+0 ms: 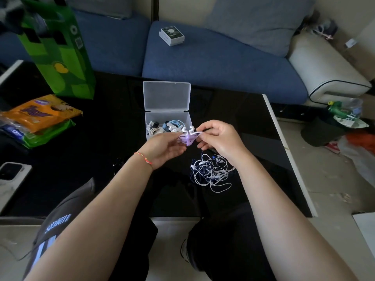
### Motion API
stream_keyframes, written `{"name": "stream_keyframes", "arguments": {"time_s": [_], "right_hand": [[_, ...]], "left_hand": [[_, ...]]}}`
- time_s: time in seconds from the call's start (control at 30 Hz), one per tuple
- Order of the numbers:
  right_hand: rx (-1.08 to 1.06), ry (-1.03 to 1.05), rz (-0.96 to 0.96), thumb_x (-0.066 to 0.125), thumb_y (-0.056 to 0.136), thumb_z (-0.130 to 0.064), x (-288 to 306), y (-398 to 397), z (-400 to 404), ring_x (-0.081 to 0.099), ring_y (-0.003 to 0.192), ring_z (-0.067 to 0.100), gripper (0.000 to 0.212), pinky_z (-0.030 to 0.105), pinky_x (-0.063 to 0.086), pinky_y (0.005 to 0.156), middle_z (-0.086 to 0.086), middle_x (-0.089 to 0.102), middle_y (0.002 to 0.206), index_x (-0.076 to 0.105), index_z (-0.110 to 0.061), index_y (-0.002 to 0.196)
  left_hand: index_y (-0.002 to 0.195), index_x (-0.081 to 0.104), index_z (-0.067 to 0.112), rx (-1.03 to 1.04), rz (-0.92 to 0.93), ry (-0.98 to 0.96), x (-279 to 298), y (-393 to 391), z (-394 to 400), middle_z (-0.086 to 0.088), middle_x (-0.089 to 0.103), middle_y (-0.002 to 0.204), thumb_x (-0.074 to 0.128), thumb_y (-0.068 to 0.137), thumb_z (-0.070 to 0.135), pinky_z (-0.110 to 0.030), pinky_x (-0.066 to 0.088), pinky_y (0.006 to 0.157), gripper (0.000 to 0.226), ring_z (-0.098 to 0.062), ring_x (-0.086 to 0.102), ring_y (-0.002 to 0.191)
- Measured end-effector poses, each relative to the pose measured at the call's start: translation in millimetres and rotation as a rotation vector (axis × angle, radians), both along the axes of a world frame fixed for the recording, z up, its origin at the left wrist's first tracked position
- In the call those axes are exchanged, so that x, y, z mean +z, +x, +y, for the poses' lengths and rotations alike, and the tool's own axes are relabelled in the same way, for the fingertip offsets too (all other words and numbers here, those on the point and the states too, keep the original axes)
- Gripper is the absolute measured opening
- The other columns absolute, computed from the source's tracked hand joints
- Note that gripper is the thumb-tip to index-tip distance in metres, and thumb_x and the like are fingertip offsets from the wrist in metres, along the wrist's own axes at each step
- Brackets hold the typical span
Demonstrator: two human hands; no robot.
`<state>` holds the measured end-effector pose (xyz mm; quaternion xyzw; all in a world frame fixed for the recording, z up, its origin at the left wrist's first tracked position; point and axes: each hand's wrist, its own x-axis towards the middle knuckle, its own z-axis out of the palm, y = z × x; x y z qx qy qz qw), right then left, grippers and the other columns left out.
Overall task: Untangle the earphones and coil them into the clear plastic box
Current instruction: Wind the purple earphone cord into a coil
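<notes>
A clear plastic box (149, 116) sits open on the black table (101, 138), its lid (166, 96) standing upright behind it. Inside lie several coiled earphones (162, 126) — white cords on the left, a pale blue coil towards the back right, with a dark earpiece or two among them.

Just in front of the box, raised above the table, both hands meet around a small lilac and white pair of earphones (188, 136). The left hand (165, 149) lies palm up beneath it, fingers curled loosely around the lilac part; the right hand (220, 139) pinches the white end between thumb and forefinger. The two white earbuds stick up between the hands. Exactly how the cord is wound is hard to make out, since the fingers cover most of it.

Below the right wrist, on the table, lies a tangled heap of cords (211, 171) (white and dark blue strands knotted together), partly hidden by the right forearm.

On the left of the table lie snack packets (40, 116) — orange on top of green — and behind them stands a green shopping bag (58, 47). A phone (10, 171) rests at the left edge. Beyond the table is a blue sofa (213, 57) with a small white box (172, 35) on its cushion. The left wrist wears a thin coloured bracelet (143, 157).
</notes>
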<state>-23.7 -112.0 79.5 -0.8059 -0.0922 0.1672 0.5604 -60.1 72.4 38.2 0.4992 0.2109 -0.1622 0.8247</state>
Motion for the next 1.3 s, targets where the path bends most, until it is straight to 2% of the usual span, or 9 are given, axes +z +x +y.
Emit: {"name": "stream_keyframes", "arguments": {"time_s": [0.27, 0.47, 0.53, 0.7, 0.8, 0.93, 1.03, 1.2, 1.3], "right_hand": [[0.002, -0.097, 0.037, 0.064, 0.093, 0.0, -5.8, 10.0, 4.9, 0.074, 0.076, 0.025, 0.011, 0.038, 0.062, 0.075, 0.014, 0.074, 0.087, 0.061, -0.006, 0.101], [0.04, -0.134, 0.159, 0.063, 0.095, -0.001, -5.9, 30.5, 24.1, 0.074, 0.072, 0.02, 0.011, 0.025, 0.059, 0.063, 0.015, 0.074, 0.088, 0.07, -0.001, 0.103], [0.022, -0.178, 0.129, 0.061, 0.096, -0.003, -7.9, 39.5, 32.3, 0.072, 0.07, 0.018, 0.011, 0.023, 0.057, 0.061, 0.012, 0.073, 0.085, 0.071, -0.007, 0.094], [-0.197, -0.226, 0.051, 0.061, 0.097, -0.009, -19.4, 70.3, 57.5, 0.062, 0.06, 0.012, 0.01, 0.02, 0.054, 0.056, 0.005, 0.068, 0.075, 0.071, -0.008, 0.095], [-0.165, -0.268, 0.107, 0.062, 0.096, -0.008, -30.7, 79.5, 80.3, 0.055, 0.053, 0.011, 0.012, 0.017, 0.048, 0.048, 0.007, 0.063, 0.069, 0.072, -0.002, 0.1], [-0.106, -0.431, 0.147, 0.068, 0.09, -0.015, -55.8, 87.9, 114.8, 0.056, 0.058, 0.018, 0.021, 0.027, 0.044, 0.058, 0.015, 0.068, 0.073, 0.073, 0.004, 0.085], [-0.09, -0.593, 0.135, 0.07, 0.091, -0.027, -70.8, 93.7, 133.0, 0.04, 0.05, 0.017, 0.042, 0.026, 0.029, 0.044, 0.003, 0.048, 0.06, 0.047, -0.01, 0.06], [-0.098, -0.706, 0.094, 0.058, 0.098, -0.024, -74.9, 96.8, 144.0, 0.053, 0.069, 0.021, 0.017, 0.024, 0.03, 0.049, 0.007, 0.059, 0.087, 0.057, -0.01, 0.089], [-0.101, -0.74, 0.03, 0.057, 0.099, -0.027, -75.5, 96.1, 143.5, 0.054, 0.078, 0.025, 0.022, 0.026, 0.037, 0.059, 0.005, 0.057, 0.082, 0.056, -0.01, 0.086]], "left_hand": [[0.109, 0.065, 0.007, -0.004, -0.242, 0.457, -5.4, 7.4, 16.2, -0.013, 0.069, 0.093, 0.064, 0.093, 0.006, -0.027, 0.06, 0.075, 0.016, -0.022, 0.067, 0.085], [0.104, 0.067, 0.009, 0.06, -0.295, 0.485, -2.1, 17.4, 33.0, -0.01, 0.07, 0.086, 0.067, 0.091, 0.004, -0.021, 0.057, 0.073, 0.014, -0.016, 0.066, 0.074], [0.1, 0.068, 0.015, 0.134, -0.265, 0.51, -7.2, 23.6, 39.7, -0.006, 0.071, 0.089, 0.069, 0.09, 0.009, -0.026, 0.056, 0.077, 0.012, -0.017, 0.065, 0.079], [0.11, 0.069, 0.021, 0.345, 0.007, 0.941, -35.3, 36.2, 73.0, -0.004, 0.067, 0.112, 0.059, 0.086, 0.014, -0.032, 0.051, 0.088, 0.028, -0.025, 0.062, 0.103], [0.119, 0.065, 0.018, 0.216, 0.099, 0.868, -48.4, 38.0, 73.8, -0.007, 0.068, 0.114, 0.062, 0.082, 0.014, -0.038, 0.055, 0.088, 0.037, -0.029, 0.066, 0.1], [0.122, 0.06, 0.016, 0.191, 0.07, 0.855, -52.4, 37.5, 68.6, -0.004, 0.068, 0.106, 0.055, 0.083, 0.005, -0.041, 0.056, 0.087, 0.041, -0.026, 0.065, 0.096], [0.126, 0.057, 0.016, 0.203, 0.061, 0.845, -54.8, 35.6, 67.5, 0.002, 0.064, 0.094, 0.053, 0.085, 0.001, -0.038, 0.056, 0.085, 0.044, -0.019, 0.063, 0.089], [0.128, 0.057, 0.016, 0.207, 0.033, 0.836, -57.1, 37.3, 65.9, 0.002, 0.061, 0.092, 0.052, 0.084, 0.001, -0.035, 0.053, 0.078, 0.047, -0.019, 0.061, 0.085], [0.13, 0.056, 0.016, 0.206, 0.025, 0.835, -57.9, 37.2, 63.7, 0.0, 0.062, 0.098, 0.052, 0.085, 0.001, -0.03, 0.049, 0.072, 0.047, -0.018, 0.059, 0.086]]}}
